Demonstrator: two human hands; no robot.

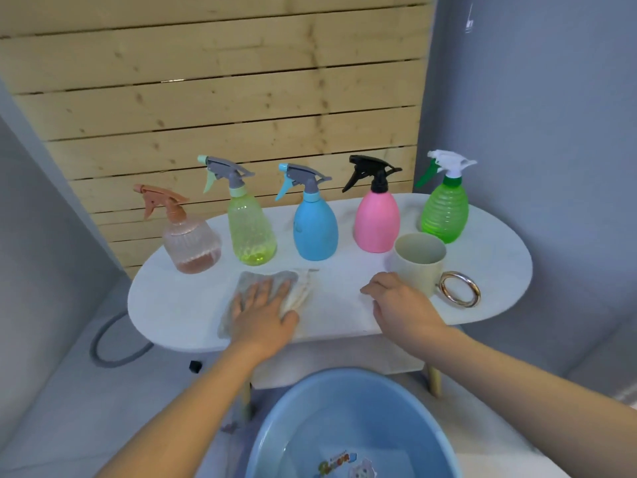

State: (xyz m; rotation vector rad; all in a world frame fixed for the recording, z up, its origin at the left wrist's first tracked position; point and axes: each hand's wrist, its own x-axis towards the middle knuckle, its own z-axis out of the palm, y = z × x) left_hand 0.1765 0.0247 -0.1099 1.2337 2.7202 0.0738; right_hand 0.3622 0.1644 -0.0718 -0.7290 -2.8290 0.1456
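Note:
My left hand [263,310] lies flat with straight fingers on a grey-and-beige cloth [300,288] spread on the white oval table [493,288]. My right hand [401,301] rests on the tabletop with loosely curled fingers, holding nothing, just left of a cream mug [418,262] with a metallic ring handle. Behind them stand several spray bottles in a row: a peach one [189,239], a yellow-green one [250,225], a blue one [314,225], a pink one [377,219] and a green ribbed one [445,208].
A blue plastic basin [286,419] with some water sits on the floor below the table's front edge. A wooden slat wall stands behind the table. A grey hose [103,343] loops on the floor at the left. Grey walls close in on both sides.

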